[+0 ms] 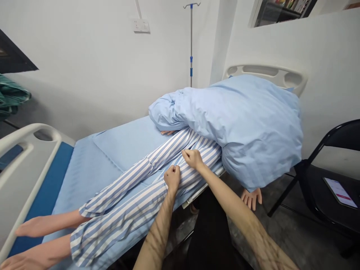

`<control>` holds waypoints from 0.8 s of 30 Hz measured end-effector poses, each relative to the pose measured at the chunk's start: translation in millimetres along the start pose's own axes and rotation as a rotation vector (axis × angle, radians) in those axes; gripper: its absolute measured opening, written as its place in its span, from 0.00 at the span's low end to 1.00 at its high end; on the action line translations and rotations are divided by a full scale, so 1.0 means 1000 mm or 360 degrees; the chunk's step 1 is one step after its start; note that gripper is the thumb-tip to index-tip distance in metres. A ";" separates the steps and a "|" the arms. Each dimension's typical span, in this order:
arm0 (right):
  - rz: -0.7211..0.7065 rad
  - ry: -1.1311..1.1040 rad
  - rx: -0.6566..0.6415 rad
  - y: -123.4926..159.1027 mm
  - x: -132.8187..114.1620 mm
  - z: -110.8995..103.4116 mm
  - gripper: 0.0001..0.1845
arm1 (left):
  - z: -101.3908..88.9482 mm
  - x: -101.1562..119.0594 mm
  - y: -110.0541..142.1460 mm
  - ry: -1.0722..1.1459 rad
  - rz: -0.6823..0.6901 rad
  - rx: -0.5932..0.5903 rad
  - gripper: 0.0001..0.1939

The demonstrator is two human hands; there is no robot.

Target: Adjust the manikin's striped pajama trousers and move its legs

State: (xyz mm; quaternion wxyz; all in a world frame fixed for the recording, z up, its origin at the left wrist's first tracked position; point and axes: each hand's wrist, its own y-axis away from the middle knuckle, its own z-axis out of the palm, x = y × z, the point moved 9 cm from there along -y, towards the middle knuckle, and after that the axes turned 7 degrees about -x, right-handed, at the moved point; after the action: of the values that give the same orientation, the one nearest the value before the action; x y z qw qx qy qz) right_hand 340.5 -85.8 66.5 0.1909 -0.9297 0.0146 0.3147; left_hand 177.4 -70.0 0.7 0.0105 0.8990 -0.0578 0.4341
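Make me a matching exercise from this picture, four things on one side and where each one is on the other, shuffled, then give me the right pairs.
Things
1. Phone
2. Drip stand
3. Striped trousers
4. Puffy blue cover

Places
A. At the person's closed left hand and closed right hand
B. Heaped at the headboard end of the bed
C. On the seat of the black chair
D. Upright in front of the white wall

Right pairs
1-C, 2-D, 3-A, 4-B
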 end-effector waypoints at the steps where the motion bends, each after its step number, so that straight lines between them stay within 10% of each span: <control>1: 0.0072 0.0012 0.0036 -0.001 0.012 -0.007 0.24 | -0.001 0.000 0.001 0.0007 0.0002 0.0007 0.19; 6: 0.0375 0.0020 0.0148 0.004 0.064 -0.011 0.24 | 0.002 0.010 -0.001 0.0277 0.0041 -0.0058 0.20; 12: 0.0356 -0.0176 0.0239 0.008 0.069 -0.010 0.27 | 0.031 0.057 -0.011 0.0819 0.0069 -0.0094 0.20; 18: 0.0323 -0.0323 0.0184 0.000 0.069 -0.017 0.26 | 0.065 0.067 -0.011 0.0172 0.0163 -0.0150 0.18; 24: 0.0211 -0.0188 0.0401 -0.013 0.078 -0.072 0.25 | 0.070 0.067 -0.006 0.0106 0.0213 -0.0191 0.18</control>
State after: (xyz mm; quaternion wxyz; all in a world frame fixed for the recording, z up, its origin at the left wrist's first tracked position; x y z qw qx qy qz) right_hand 446.6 -93.1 77.4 0.2855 -0.8752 0.1043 0.3763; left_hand 274.1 -75.1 9.9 0.0373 0.8759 -0.1432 0.4591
